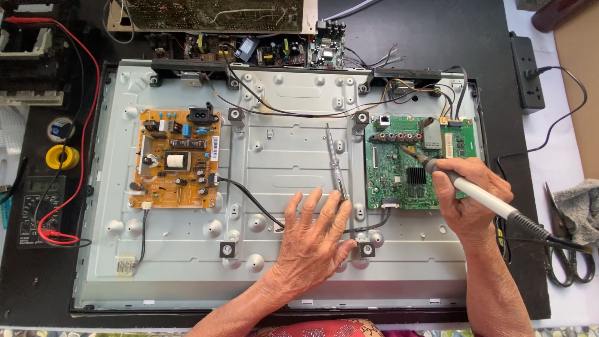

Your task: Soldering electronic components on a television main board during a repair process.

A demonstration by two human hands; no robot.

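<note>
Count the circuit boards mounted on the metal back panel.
2: an orange board on the left, and a green board on the right, where the right hand holds a soldering iron. More boards lie beyond the panel's top edge.

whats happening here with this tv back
A person works on an opened flat-screen panel. The right hand holds a soldering iron, its tip on the green board. The left hand rests flat on the panel, fingertips by a screwdriver. An orange board sits to the left, untouched.
</note>
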